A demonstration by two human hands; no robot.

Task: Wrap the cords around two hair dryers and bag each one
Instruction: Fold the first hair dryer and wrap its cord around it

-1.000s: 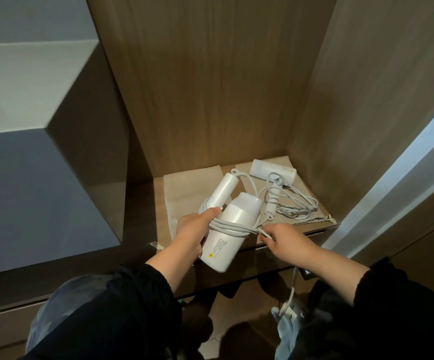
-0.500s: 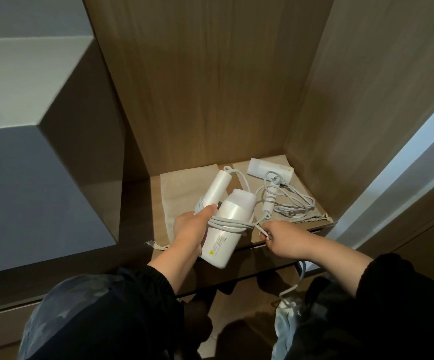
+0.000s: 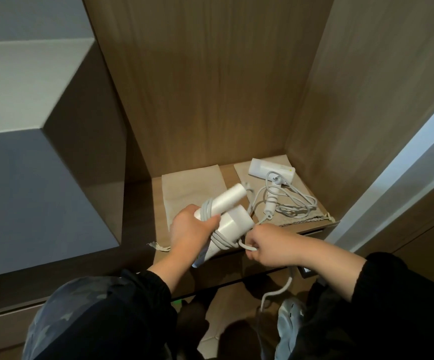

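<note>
Since the earlier frame, my right hand (image 3: 267, 245) had dropped below the dryer (image 3: 226, 219) and carried the cord (image 3: 275, 292) under its barrel, and my left hand (image 3: 190, 229) had tipped the dryer so the handle pointed up and away from me.

I was in the middle of winding the first cord. Several turns already lay around the barrel, and more sat near the handle joint. My left hand was closed around the dryer at that joint, thumb pressing on the coils. My right hand was curled tight on a loop of cord just beside the barrel's near end. Below it the slack hung down past the shelf (image 3: 312, 231) edge, toward the floor.

As I judged it, the next move was to bring that loop up and over the barrel, keeping it taut so the turns did not slip, then feed up the slack.

Behind, the second dryer (image 3: 270, 171) lay on its bag (image 3: 304, 219) with its cord loose. An empty bag (image 3: 190, 188) lay flat to the left.
</note>
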